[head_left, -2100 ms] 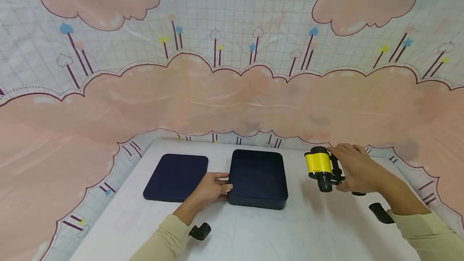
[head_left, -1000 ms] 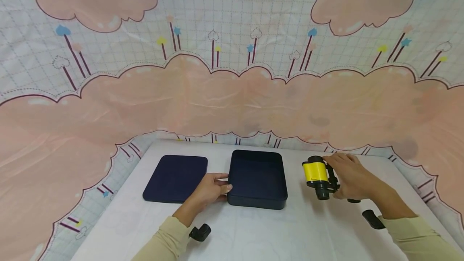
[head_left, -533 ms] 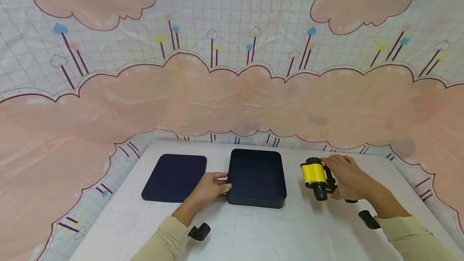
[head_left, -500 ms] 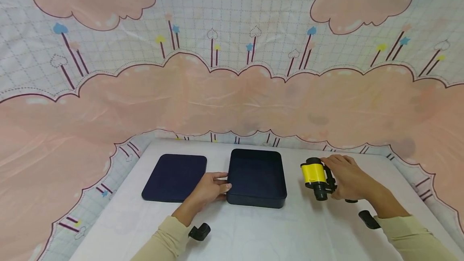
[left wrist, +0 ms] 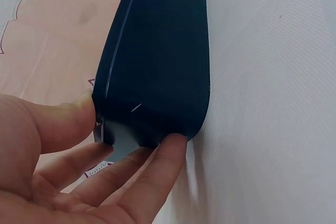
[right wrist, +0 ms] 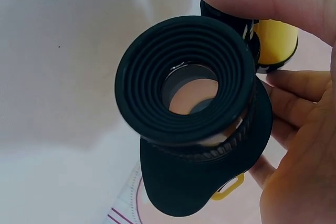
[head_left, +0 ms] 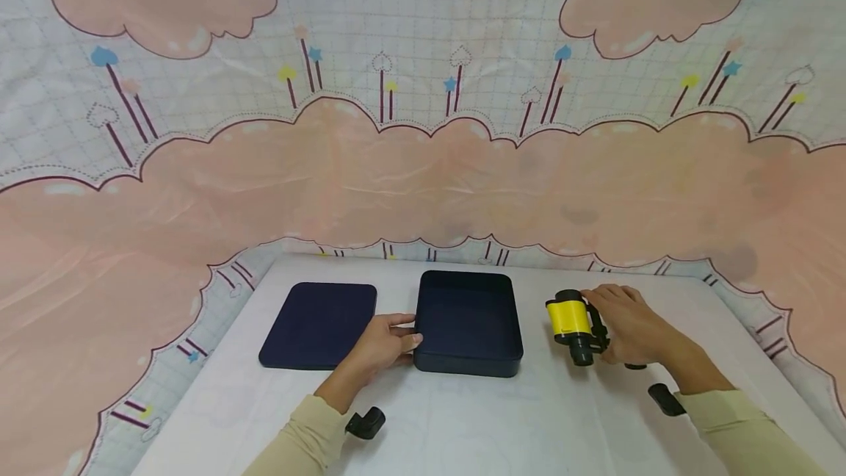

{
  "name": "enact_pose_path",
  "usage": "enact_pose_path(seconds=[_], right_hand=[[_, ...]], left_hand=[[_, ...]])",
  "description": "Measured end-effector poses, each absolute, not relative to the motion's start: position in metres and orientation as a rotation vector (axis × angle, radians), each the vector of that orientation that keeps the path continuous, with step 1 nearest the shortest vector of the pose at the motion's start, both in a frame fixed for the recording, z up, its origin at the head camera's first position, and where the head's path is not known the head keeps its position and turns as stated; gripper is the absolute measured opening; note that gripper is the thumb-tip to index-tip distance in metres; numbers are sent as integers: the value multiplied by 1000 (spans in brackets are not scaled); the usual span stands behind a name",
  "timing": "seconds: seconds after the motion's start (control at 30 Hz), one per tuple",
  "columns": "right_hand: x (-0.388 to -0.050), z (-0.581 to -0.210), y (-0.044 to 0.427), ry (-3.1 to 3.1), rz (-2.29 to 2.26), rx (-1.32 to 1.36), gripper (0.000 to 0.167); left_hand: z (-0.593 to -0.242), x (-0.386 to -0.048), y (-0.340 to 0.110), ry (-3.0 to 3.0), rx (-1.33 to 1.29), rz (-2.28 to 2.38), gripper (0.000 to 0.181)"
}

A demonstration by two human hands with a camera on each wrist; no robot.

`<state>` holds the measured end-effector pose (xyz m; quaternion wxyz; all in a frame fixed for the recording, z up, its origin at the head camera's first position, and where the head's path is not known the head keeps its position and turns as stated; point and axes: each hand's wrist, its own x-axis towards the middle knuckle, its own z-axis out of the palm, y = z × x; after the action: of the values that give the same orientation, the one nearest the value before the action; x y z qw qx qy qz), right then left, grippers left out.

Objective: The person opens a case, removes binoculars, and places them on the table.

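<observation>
My right hand (head_left: 631, 325) holds a pair of yellow and black binoculars (head_left: 568, 316) at the right of the table, gripping its far-side barrel. In the right wrist view the thumb lies across the binoculars (right wrist: 178, 182) near a ribbed black eyepiece, with the other fingers behind. A dark navy box (head_left: 469, 366), open at the top with nothing seen inside, sits mid-table. At its left side my left hand (head_left: 380, 344) grips the wall: in the left wrist view, the thumb is at the rim of the box (left wrist: 157, 51) and the fingers press the corner below.
Flat on the white table (head_left: 456, 432), left of the box, lies a dark navy lid (head_left: 317, 325). Behind the table hangs a patterned cloth (head_left: 423, 182) with clouds. Black wrist devices (head_left: 366, 423) hang by both sleeves.
The right hand has lowered the binoculars and brought them slightly left, toward the box, slowing lately. The left hand keeps its hold on the box. The head view has shifted a little.
</observation>
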<state>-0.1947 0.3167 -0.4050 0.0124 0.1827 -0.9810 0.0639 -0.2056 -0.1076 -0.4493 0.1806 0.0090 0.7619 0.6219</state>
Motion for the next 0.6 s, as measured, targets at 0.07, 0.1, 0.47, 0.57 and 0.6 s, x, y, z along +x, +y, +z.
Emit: enact_pose_path(seconds=[0.07,0.1,0.47,0.57,0.6], right_hand=[[-196,-407,316,-3059,198,575,104],[-196,-409,316,-3060,200,576,104],[-204,-415,319,-3075,175,584,103],[-205,-417,319,-3082,171,581,103],[-205,-417,319,-3084,167,580,103]], left_hand=[[-450,-204,-109,2142,26,1763,56],[-450,-204,-109,2138,28,1765,56],[-451,-206,-108,2127,20,1780,56],[-451,-206,-108,2126,10,1777,56],[-451,-206,-108,2126,8,1776,56]])
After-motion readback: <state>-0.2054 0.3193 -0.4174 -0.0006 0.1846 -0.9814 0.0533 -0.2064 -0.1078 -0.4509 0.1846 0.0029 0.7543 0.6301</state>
